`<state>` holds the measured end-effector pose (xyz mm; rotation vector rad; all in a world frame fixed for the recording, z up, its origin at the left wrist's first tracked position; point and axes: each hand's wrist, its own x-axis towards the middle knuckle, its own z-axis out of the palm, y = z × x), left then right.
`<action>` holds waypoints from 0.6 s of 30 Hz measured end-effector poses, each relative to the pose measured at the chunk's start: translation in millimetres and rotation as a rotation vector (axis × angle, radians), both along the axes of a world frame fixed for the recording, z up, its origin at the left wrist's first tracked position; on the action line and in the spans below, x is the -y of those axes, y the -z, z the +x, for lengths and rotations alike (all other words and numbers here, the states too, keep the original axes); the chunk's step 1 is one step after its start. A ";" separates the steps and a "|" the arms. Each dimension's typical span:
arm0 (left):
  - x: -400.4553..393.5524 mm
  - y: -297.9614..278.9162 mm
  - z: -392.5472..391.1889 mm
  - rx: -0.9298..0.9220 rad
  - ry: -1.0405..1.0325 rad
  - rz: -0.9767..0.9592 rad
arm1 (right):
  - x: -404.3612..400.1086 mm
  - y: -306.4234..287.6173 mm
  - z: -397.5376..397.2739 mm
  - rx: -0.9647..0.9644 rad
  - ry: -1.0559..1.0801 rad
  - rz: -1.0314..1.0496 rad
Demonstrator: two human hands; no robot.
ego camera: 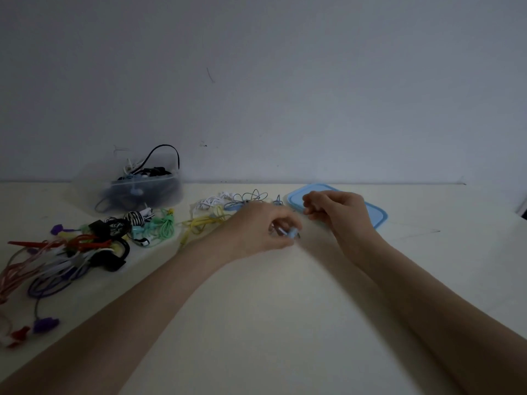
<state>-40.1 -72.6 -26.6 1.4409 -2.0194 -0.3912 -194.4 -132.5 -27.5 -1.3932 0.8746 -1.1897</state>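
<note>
Both forearms fwd; L grip (256,228) pinching, R grip (340,213) fingers curled, close together.

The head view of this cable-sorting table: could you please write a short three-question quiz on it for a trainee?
1. True or false: the blue lid sits closed on the clear container.
2. What colour is the small piece that the left hand pinches? A) light blue B) red C) black
3. Which hand is nearer the blue lid?

Key
1. False: the lid lies flat on the table, apart from the container.
2. A.
3. The right hand.
</note>
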 end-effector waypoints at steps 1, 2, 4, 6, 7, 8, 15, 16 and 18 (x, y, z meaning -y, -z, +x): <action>-1.6 -1.8 2.6 -0.001 0.008 0.033 | 1.9 -2.1 -1.6 0.007 0.019 -0.010; -2.8 -3.4 5.8 -0.022 -0.001 0.055 | 2.7 -3.7 -2.8 0.007 0.029 -0.021; -4.3 -6.0 10.5 -0.084 -0.023 0.098 | 2.4 -4.5 -4.3 -0.022 0.029 -0.049; -6.2 -8.4 13.6 -0.091 -0.024 0.158 | 0.4 -4.3 -3.6 -0.060 0.016 -0.081; -7.0 -9.8 14.7 -0.073 -0.014 0.182 | -0.9 -5.5 -3.0 -0.078 0.010 -0.096; -7.6 -10.0 15.5 -0.053 -0.002 0.195 | -1.9 -5.7 -2.6 -0.092 0.003 -0.106; -8.3 -14.4 11.1 -0.101 0.006 0.195 | -1.6 -0.2 0.1 -0.256 0.030 -0.153; -7.3 -16.1 12.5 -0.164 -0.013 0.173 | -1.5 0.9 0.5 -0.283 0.028 -0.170; -5.5 -20.6 17.5 -0.236 -0.088 0.081 | -1.2 1.8 0.0 -0.326 0.030 -0.204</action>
